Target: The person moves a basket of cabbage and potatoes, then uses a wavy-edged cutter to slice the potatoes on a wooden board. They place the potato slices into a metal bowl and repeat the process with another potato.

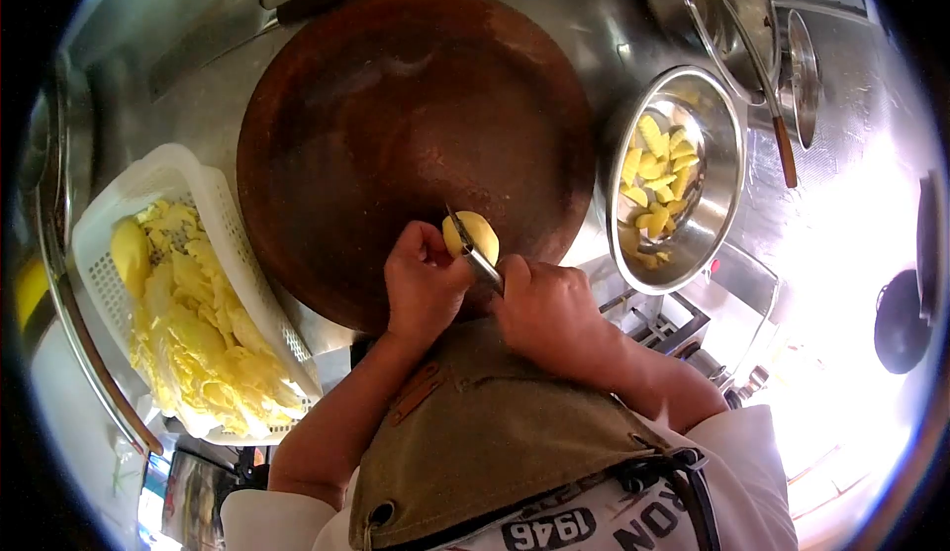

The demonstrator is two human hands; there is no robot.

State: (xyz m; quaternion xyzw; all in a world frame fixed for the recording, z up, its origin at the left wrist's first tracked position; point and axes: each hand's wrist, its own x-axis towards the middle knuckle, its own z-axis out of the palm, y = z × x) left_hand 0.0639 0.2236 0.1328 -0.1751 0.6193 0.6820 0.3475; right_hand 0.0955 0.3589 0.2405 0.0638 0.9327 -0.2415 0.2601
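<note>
Over the near edge of the round brown chopping block (416, 145), my left hand (426, 284) grips a pale yellow peeled potato (481, 234) between thumb and fingers. My right hand (549, 314) is wrapped round the silvery handle of a small metal knife (482, 268). Its narrow dark blade lies against the potato, with the tip showing past the potato's far side. Both hands are close together, just in front of the brown apron (495, 432).
At the right, a steel bowl (734, 180) contains several yellow potato pieces (655, 170). A white perforated basket (233, 225) at the left holds yellow leaves (203, 323). Behind the block lies a cleaver with a black handle (317, 2). A wooden-handled ladle (782, 150) rests across a pot.
</note>
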